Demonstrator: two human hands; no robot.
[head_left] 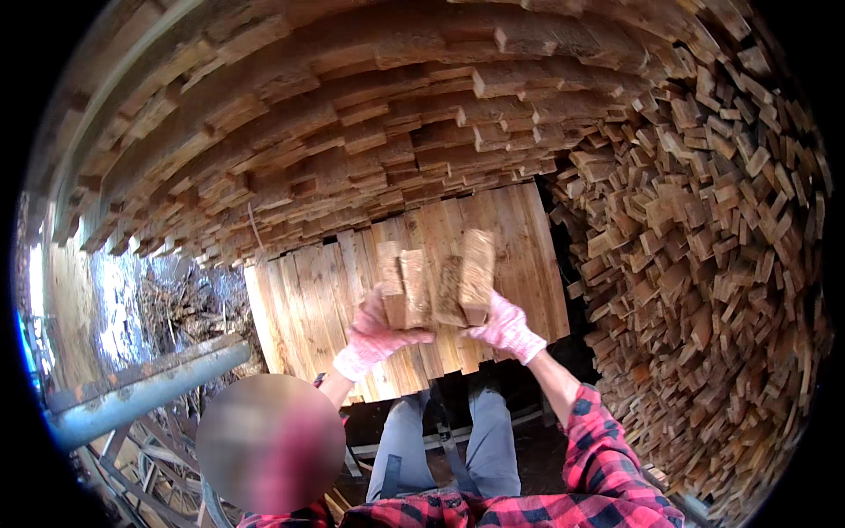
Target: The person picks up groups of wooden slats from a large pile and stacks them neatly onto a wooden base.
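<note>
My left hand (pixel 377 338), in a pink-and-white work glove, is closed around the outer side of two short wooden blocks (pixel 414 286) held side by side. Opposite it, my right hand (pixel 508 326), gloved the same way, grips another pair of wooden blocks (pixel 477 273) from the right and below. A narrow gap separates the two pairs. Both hands are over a table-like surface of pale wooden boards (pixel 304 317) in front of my legs. How far the blocks are above the boards I cannot tell.
Stacked rows of cut wood (pixel 370 132) rise along the far side. At the right is a large heap of wood pieces (pixel 704 264). A blue-grey metal beam (pixel 150 396) juts in from the left, above a metal frame (pixel 145 480). A blurred patch covers part of the lower left.
</note>
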